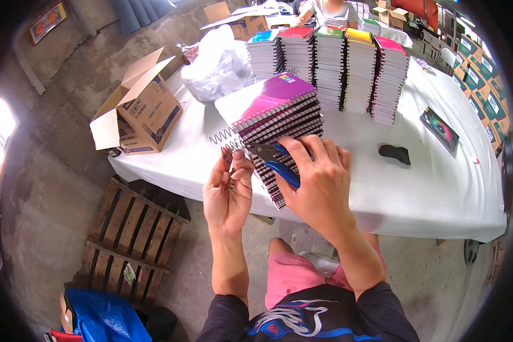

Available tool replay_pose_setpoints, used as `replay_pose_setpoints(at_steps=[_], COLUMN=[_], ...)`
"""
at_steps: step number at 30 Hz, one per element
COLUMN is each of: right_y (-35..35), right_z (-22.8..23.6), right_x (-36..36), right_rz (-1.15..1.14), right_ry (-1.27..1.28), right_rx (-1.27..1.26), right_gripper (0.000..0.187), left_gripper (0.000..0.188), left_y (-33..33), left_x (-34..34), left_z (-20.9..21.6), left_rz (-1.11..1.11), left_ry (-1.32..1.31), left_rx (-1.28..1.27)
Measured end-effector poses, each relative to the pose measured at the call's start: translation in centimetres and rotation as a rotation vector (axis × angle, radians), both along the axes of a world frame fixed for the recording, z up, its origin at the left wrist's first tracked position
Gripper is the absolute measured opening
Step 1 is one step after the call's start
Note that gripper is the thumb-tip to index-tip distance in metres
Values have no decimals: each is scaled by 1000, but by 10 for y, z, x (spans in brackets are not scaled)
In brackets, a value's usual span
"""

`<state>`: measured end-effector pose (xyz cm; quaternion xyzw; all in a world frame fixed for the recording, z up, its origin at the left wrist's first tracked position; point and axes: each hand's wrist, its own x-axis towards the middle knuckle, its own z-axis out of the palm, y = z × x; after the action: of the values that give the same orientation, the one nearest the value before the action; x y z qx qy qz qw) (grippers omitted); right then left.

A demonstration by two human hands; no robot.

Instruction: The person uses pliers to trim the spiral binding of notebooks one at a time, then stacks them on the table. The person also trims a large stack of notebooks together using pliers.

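Observation:
A stack of purple-covered spiral notebooks [279, 117] stands at the table's near edge, its bound side toward me. Loose spiral wire [221, 137] sticks out to the left of the top notebooks. My left hand [229, 191], palm up, pinches the wire at the stack's left corner. In my right hand [323, 175] is a pair of wire cutters with blue handles [283, 173]. Their jaws point left at the wire, close to my left fingertips. Whether the blades touch the wire I cannot tell.
Behind stand several tall stacks of spiral notebooks [330, 68] with coloured covers. A white plastic bag [218, 67] and an open cardboard box [148, 117] are at left. A black object [394, 154] and a dark printed sheet [439, 131] lie right. A person [332, 14] is across the table.

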<state>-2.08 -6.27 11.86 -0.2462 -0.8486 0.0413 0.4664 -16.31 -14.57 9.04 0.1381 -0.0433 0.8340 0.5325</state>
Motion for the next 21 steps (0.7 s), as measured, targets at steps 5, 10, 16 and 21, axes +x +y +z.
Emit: replay_pose_setpoints(at_steps=[5, 10, 16, 21], right_y=[-3, -5, -4, -5], right_z=[1, 1, 1, 2], right_x=[-5, -8, -1, 3], right_rz=[-38, 19, 21, -13], right_ry=[-8, -22, 19, -9], right_rx=[33, -35, -24, -19], right_gripper=[40, 40, 41, 39], left_gripper=[28, 26, 27, 26], left_y=[1, 7, 11, 11], left_x=[12, 20, 22, 28], left_z=[18, 19, 15, 13], left_rz=[210, 474, 640, 758], left_ry=[192, 519, 612, 717], left_rx=[-168, -288, -322, -340])
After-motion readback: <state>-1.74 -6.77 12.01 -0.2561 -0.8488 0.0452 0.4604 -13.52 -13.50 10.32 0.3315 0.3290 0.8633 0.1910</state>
